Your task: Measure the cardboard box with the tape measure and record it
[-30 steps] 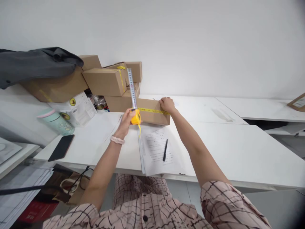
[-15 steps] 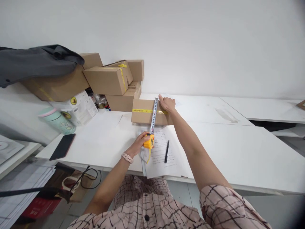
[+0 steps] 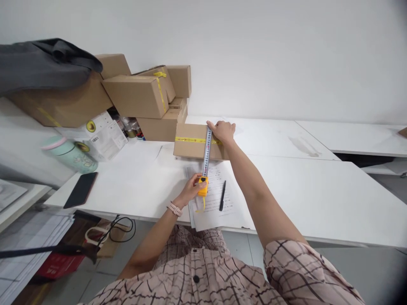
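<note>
A small cardboard box (image 3: pixel 190 148) with a yellow tape strip lies on the white table (image 3: pixel 302 186). My right hand (image 3: pixel 222 130) presses the far end of the tape measure blade (image 3: pixel 207 150) onto the box's far top edge, fingers closed on it. My left hand (image 3: pixel 192 189) grips the yellow tape measure case (image 3: pixel 202 187) in front of the box, above a printed sheet of paper (image 3: pixel 213 203). The blade runs from the case straight across the box top. A black pen (image 3: pixel 222 195) lies on the paper just right of the case.
Several cardboard boxes (image 3: pixel 140 95) are stacked at the back left, with a dark garment (image 3: pixel 41 63) over the largest. A mint tumbler (image 3: pixel 68 154), a white packet (image 3: pixel 101 133) and a black phone (image 3: pixel 80 189) lie at left. Cables and bags sit on the floor below.
My left hand pulled the tape case from the box's left end down toward me, turning the blade from upright to lying across the box. My right hand stayed on the box's far edge.
</note>
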